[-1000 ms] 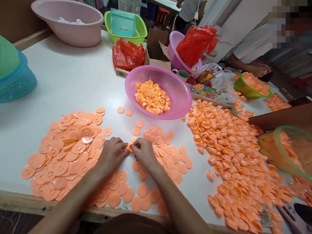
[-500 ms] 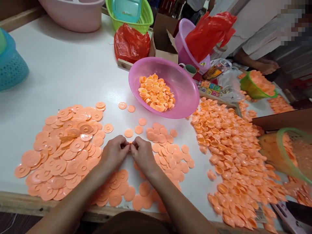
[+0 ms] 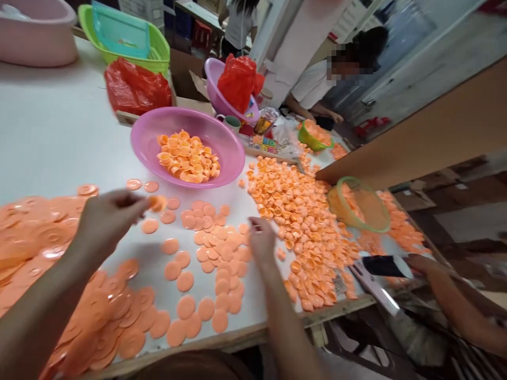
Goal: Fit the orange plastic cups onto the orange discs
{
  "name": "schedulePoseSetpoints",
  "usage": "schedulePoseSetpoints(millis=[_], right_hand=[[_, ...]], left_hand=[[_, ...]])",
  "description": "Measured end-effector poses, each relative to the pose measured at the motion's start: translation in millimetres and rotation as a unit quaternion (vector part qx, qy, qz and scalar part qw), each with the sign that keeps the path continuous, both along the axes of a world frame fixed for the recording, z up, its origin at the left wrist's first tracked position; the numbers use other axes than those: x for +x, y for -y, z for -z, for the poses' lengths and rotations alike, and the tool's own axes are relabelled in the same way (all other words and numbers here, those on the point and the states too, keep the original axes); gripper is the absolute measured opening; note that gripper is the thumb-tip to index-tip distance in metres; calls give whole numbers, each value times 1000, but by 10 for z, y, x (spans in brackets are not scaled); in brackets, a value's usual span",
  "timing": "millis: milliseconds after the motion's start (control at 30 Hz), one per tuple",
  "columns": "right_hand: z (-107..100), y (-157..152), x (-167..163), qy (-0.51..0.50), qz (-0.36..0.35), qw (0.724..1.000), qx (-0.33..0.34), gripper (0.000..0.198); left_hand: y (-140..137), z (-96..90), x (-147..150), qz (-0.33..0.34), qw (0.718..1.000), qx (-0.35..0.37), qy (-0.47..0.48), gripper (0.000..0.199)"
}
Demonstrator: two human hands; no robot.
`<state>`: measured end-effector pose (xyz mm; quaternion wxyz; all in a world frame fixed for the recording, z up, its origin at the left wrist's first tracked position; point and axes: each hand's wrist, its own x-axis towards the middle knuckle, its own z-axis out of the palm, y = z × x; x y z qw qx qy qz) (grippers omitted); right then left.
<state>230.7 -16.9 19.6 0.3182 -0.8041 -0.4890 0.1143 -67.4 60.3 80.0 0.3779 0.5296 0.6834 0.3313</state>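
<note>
My left hand (image 3: 109, 219) is closed, pinching a small orange plastic cup (image 3: 157, 203) at its fingertips, slightly blurred, above the table. Below and left of that hand lies a heap of large ringed orange discs (image 3: 35, 227). My right hand (image 3: 262, 240) hovers at the left edge of a big pile of orange cup pieces (image 3: 304, 211); its fingers are smeared by motion. Between my hands lie many small flat orange discs (image 3: 217, 243). Ahead, a pink bowl (image 3: 227, 158) holds more of the orange cups.
Behind the bowl are a red plastic bag (image 3: 137, 87), a green basket (image 3: 162, 58), a purple basin (image 3: 212, 74) and a mug (image 3: 233, 124). Right of the pile stand a green-rimmed tub (image 3: 374, 211) and a brown board (image 3: 428, 116). Another person's arm (image 3: 447, 290) reaches in at right.
My hands have parted: the left moved left and up with the orange cup, the right moved toward the pile of cups. The view has swung to the right.
</note>
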Motion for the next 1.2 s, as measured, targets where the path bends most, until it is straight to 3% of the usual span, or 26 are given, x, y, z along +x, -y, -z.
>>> schedulePoseSetpoints(millis=[67, 167, 233, 300, 367, 433, 533, 633, 733, 867, 1000, 1100, 1200], right_hand=[[-12, 5, 509, 14, 44, 999, 4, 21], [194, -82, 938, 5, 49, 999, -10, 19], [364, -107, 1031, 23, 34, 999, -10, 23], [468, -87, 1044, 28, 34, 999, -5, 26], [483, -54, 993, -41, 65, 997, 5, 30], [417, -33, 852, -186, 98, 977, 28, 35], [244, -29, 407, -396, 82, 913, 49, 36], [103, -32, -256, -461, 5, 888, 3, 28], [74, -48, -918, -443, -107, 888, -57, 23], [171, -109, -1494, -336, -249, 906, -68, 20], [275, -181, -1743, -200, -284, 931, -110, 10], [311, -207, -1844, -190, -295, 926, -142, 12], [312, -219, -1908, -177, -310, 922, -152, 16]], left_hand=[[-271, -303, 137, -18, 995, 73, 72, 39], [-432, -408, 117, 55, 988, 139, -30, 36], [-252, -230, -80, 153, 971, 105, -150, 22], [80, 80, -340, 233, 945, 33, -228, 18], [418, 420, -545, 256, 926, -16, -276, 24], [648, 692, -611, 261, 923, -20, -281, 28], [736, 895, -486, 274, 934, 34, -228, 28], [684, 943, -344, 258, 946, 79, -178, 28], [683, 977, -362, 218, 959, 84, -162, 32], [760, 1045, -481, 195, 965, 64, -162, 28], [792, 1110, -489, 203, 958, 90, -183, 22], [791, 1149, -477, 225, 946, 118, -203, 24], [786, 1125, -511, 217, 957, 109, -157, 27]])
